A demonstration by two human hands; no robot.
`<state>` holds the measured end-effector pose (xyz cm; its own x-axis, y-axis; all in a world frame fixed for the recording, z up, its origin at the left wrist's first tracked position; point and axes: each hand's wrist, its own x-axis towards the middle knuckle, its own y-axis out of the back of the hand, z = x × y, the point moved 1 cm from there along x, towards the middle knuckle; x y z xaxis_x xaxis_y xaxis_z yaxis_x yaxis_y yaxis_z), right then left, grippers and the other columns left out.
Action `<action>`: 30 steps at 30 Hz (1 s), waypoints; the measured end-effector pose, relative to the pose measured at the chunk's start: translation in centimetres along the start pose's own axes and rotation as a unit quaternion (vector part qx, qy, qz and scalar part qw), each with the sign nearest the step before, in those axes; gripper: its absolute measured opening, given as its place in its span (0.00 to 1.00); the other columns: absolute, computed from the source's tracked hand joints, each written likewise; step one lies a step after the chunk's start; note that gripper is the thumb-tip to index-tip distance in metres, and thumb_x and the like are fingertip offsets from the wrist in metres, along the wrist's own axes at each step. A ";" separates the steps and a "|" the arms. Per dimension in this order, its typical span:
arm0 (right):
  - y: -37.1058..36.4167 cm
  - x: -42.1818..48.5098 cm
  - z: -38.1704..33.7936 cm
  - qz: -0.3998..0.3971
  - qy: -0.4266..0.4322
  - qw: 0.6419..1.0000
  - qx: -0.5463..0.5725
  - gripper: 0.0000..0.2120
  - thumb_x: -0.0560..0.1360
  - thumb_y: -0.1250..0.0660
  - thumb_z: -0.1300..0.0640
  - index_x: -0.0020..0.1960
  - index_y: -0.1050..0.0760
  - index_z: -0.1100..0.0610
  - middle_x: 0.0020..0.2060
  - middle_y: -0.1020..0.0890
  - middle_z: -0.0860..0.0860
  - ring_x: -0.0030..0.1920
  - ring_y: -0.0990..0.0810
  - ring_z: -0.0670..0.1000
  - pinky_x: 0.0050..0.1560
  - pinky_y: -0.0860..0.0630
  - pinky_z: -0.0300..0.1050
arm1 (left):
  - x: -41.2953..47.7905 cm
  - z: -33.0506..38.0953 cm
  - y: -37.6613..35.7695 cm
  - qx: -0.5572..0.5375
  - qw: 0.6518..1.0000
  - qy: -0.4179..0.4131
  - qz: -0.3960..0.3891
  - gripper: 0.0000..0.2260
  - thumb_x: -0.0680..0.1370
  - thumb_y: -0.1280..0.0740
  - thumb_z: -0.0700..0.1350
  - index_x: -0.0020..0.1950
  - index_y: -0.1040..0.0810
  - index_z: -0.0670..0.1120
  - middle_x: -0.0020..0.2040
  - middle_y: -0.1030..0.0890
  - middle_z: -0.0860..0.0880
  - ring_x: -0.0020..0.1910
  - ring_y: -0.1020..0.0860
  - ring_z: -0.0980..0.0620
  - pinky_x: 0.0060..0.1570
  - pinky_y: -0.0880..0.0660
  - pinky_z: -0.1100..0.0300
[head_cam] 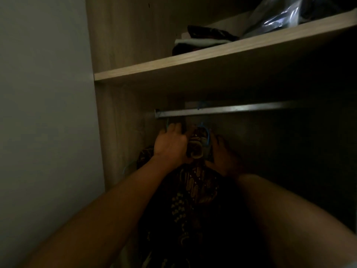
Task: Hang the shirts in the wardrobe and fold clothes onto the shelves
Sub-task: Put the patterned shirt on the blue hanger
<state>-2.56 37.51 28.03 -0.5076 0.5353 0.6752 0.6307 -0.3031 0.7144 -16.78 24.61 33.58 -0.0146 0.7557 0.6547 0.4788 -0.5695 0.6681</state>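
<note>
A dark brown patterned shirt (193, 190) hangs on a blue hanger (206, 134) just below the metal wardrobe rail (231, 110). My left hand (171, 146) grips the shirt's left shoulder near the collar. On the right side of the collar, my right hand (224, 155) holds the shirt beside the hanger's hook. Both forearms reach up from the bottom of the view. The scene is dim, and the shirt's lower part is lost in shadow.
A wooden shelf (193, 62) runs above the rail, with folded clothes (202, 39) and a shiny plastic bag (280, 18) on it. The wardrobe's side panel (116, 132) stands close on the left, next to a grey wall (44, 113). Another blue hanger edge (127, 167) shows low left.
</note>
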 end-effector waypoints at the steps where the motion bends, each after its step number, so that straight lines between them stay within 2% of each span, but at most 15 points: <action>1: 0.1 -0.4 0.0 -0.003 -0.001 1.000 -0.007 0.50 0.72 0.28 0.47 0.81 0.57 0.56 0.75 0.41 0.61 0.74 0.38 0.62 0.70 0.36 0.56 | -0.4 0.2 -0.1 -0.001 1.000 0.001 -0.002 0.50 0.65 0.29 0.70 0.80 0.47 0.55 0.69 0.32 0.41 0.68 0.34 0.41 0.59 0.31 0.47; 7: 1.5 -1.7 0.4 -0.018 -0.018 1.000 -0.011 0.48 0.73 0.29 0.47 0.81 0.56 0.53 0.75 0.41 0.60 0.73 0.38 0.62 0.70 0.34 0.59 | -1.0 0.8 0.1 -0.067 0.997 0.006 -0.044 0.48 0.65 0.26 0.68 0.79 0.42 0.53 0.67 0.32 0.41 0.67 0.34 0.39 0.60 0.30 0.46; 10: 2.4 -1.9 0.4 -0.021 -0.017 0.999 -0.043 0.49 0.71 0.27 0.44 0.81 0.53 0.52 0.75 0.41 0.57 0.73 0.38 0.61 0.70 0.35 0.60 | -1.6 0.5 0.8 -0.097 0.993 -0.006 -0.063 0.44 0.68 0.29 0.68 0.78 0.40 0.53 0.67 0.31 0.41 0.66 0.32 0.39 0.61 0.30 0.44; 12: 3.4 -1.8 -0.7 0.003 -0.005 0.998 -0.064 0.42 0.72 0.28 0.46 0.79 0.46 0.52 0.73 0.38 0.56 0.72 0.36 0.60 0.70 0.35 0.61 | -1.9 -0.4 1.6 -0.103 0.994 0.004 -0.045 0.37 0.73 0.34 0.67 0.77 0.39 0.54 0.69 0.29 0.41 0.67 0.30 0.38 0.63 0.30 0.43; 14: 4.8 -1.2 -2.5 0.075 0.004 0.997 -0.026 0.31 0.75 0.31 0.52 0.74 0.38 0.55 0.71 0.34 0.57 0.71 0.35 0.59 0.70 0.34 0.58 | -1.8 -2.1 2.7 -0.102 0.994 0.027 -0.014 0.30 0.77 0.38 0.62 0.76 0.37 0.52 0.69 0.28 0.40 0.66 0.28 0.39 0.62 0.28 0.44; 17: 6.1 0.0 -6.1 0.138 0.024 0.984 0.107 0.23 0.79 0.37 0.60 0.73 0.35 0.56 0.70 0.32 0.56 0.69 0.32 0.55 0.68 0.33 0.50 | -1.8 -4.7 4.3 -0.104 0.992 0.065 0.001 0.24 0.78 0.35 0.53 0.73 0.32 0.48 0.66 0.25 0.40 0.62 0.24 0.39 0.60 0.25 0.45; 19: 6.4 1.3 -8.6 0.153 0.074 0.975 0.140 0.17 0.78 0.38 0.62 0.67 0.29 0.58 0.64 0.27 0.56 0.63 0.26 0.56 0.61 0.30 0.48 | -1.9 -5.9 4.6 -0.087 0.993 0.080 -0.013 0.22 0.77 0.34 0.50 0.70 0.29 0.47 0.63 0.23 0.41 0.59 0.22 0.39 0.57 0.24 0.46; 22: 5.8 4.1 -12.1 0.087 0.100 0.978 0.161 0.11 0.79 0.39 0.63 0.59 0.22 0.60 0.56 0.20 0.57 0.57 0.22 0.55 0.59 0.27 0.48 | -2.2 -6.8 4.4 -0.062 0.994 0.090 -0.030 0.21 0.76 0.32 0.51 0.67 0.27 0.47 0.62 0.22 0.42 0.59 0.21 0.40 0.57 0.26 0.48; 24: 5.1 6.1 -13.9 0.028 0.064 0.984 0.164 0.10 0.79 0.39 0.62 0.55 0.21 0.61 0.54 0.18 0.60 0.57 0.20 0.59 0.58 0.25 0.50 | -2.3 -7.1 3.6 -0.039 0.995 0.085 -0.045 0.24 0.74 0.30 0.52 0.68 0.28 0.47 0.62 0.22 0.43 0.59 0.21 0.41 0.58 0.27 0.48; 26: 4.1 7.6 -14.9 -0.052 0.014 0.988 0.147 0.13 0.80 0.38 0.60 0.62 0.23 0.62 0.60 0.21 0.63 0.62 0.23 0.63 0.62 0.27 0.53 | -2.6 -7.4 2.6 -0.022 0.994 0.082 -0.068 0.27 0.72 0.28 0.53 0.69 0.29 0.49 0.62 0.23 0.44 0.59 0.21 0.42 0.59 0.27 0.48; 28: 2.9 8.7 -15.1 -0.125 -0.004 0.988 0.090 0.21 0.81 0.38 0.58 0.72 0.31 0.62 0.70 0.29 0.64 0.69 0.29 0.64 0.70 0.32 0.55 | -2.9 -7.6 1.7 -0.015 0.993 0.078 -0.087 0.27 0.71 0.28 0.55 0.69 0.28 0.50 0.63 0.23 0.46 0.60 0.22 0.43 0.60 0.28 0.48; 30: 1.9 9.4 -14.5 -0.195 -0.013 0.980 0.030 0.23 0.82 0.39 0.58 0.76 0.37 0.62 0.74 0.34 0.63 0.71 0.32 0.64 0.72 0.35 0.56 | -3.1 -7.7 1.0 0.003 0.992 0.067 -0.103 0.29 0.72 0.29 0.57 0.71 0.31 0.52 0.66 0.25 0.47 0.62 0.23 0.44 0.63 0.31 0.47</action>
<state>-14.64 30.55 38.42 -0.7027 0.6212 0.3468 0.4251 -0.0243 0.9048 -23.04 19.18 34.92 -0.2280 0.8060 0.5462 0.4588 -0.4059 0.7904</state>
